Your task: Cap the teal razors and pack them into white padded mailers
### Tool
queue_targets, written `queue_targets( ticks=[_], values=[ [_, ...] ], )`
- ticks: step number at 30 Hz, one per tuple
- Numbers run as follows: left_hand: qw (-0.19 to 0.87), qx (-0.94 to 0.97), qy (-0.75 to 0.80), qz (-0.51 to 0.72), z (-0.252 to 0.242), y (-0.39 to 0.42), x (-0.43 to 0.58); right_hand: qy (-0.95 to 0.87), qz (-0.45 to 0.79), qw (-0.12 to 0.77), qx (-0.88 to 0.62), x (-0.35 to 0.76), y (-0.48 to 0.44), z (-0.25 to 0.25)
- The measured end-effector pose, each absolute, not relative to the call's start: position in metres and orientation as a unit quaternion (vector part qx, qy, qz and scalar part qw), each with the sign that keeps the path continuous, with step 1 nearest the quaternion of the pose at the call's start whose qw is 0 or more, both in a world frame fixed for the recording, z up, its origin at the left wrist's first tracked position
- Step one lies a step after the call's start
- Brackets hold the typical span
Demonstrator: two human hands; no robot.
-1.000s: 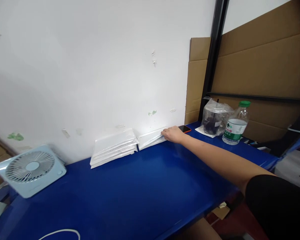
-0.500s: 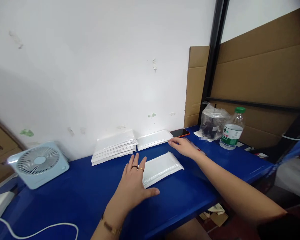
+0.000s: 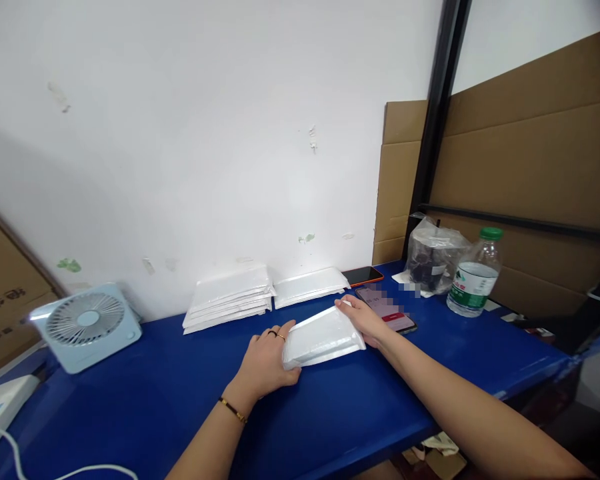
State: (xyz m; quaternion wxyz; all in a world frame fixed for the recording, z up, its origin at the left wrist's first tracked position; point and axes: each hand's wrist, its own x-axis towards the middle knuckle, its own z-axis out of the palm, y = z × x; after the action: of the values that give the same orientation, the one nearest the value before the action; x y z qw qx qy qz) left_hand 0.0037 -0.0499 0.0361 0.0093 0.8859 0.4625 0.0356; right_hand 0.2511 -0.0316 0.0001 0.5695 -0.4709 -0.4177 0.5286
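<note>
The padded envelope [image 3: 323, 339] is white, flat and oblong, with a faintly glossy, quilted skin and no label or writing that I can see on its upper face. It looks thin and even, with no bulge. Its long side runs left to right, the right end a little farther from me than the left. It sits over the middle of the blue table [image 3: 180, 407], toward the near side. My left hand [image 3: 267, 357] clasps its left end, fingers on top. My right hand [image 3: 365, 320] lies against its right end; whether it grips there I cannot tell.
</note>
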Motion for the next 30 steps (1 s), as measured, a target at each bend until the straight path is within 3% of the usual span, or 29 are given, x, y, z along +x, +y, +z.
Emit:
queue_targets(
  ticks=[6, 12, 17, 30],
  values=[
    [-0.075, 0.897, 0.435, 0.001, 0.061, -0.048, 0.010, -0.300, 0.564, 0.624, -0.450, 0.243, -0.027, -0.001],
    [-0.099, 0.903, 0.410, -0.083, 0.147, -0.037, 0.029, -0.219, 0.715, 0.572, -0.337, 0.239, -0.025, -0.004],
    [-0.106, 0.886, 0.422, -0.160, 0.200, -0.052, 0.070, -0.162, 0.752, 0.567, -0.295, 0.232, -0.025, -0.008],
    [-0.127, 0.841, 0.490, -0.192, 0.235, -0.060, 0.081, -0.101, 0.714, 0.583, -0.374, 0.227, -0.027, -0.006]
  ],
)
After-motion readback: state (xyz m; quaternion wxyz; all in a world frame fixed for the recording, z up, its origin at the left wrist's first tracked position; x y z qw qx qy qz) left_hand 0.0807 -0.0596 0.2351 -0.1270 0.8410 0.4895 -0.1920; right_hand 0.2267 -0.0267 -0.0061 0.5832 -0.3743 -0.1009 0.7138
